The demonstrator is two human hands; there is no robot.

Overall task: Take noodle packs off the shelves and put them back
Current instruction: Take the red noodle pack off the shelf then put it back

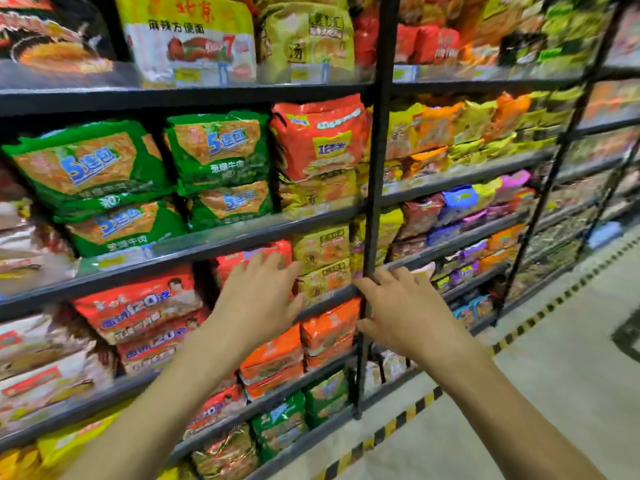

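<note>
Dark metal shelves [194,98] hold many noodle multipacks. My left hand [258,299] is open, fingers spread, in front of a red pack [242,259] on the third shelf, just left of stacked yellow packs [322,249]. Whether it touches the red pack I cannot tell. My right hand [405,313] is open too, fingers apart, right beside the black upright post [375,168], with its fingertips near the shelf edge. Neither hand holds a pack. Orange packs [329,327] lie on the shelf under both hands.
Green packs [214,150] and a red-orange pack [318,140] fill the shelf above. More shelving runs off to the right. The grey floor [554,375] with a yellow-black striped line [426,400] lies at the lower right.
</note>
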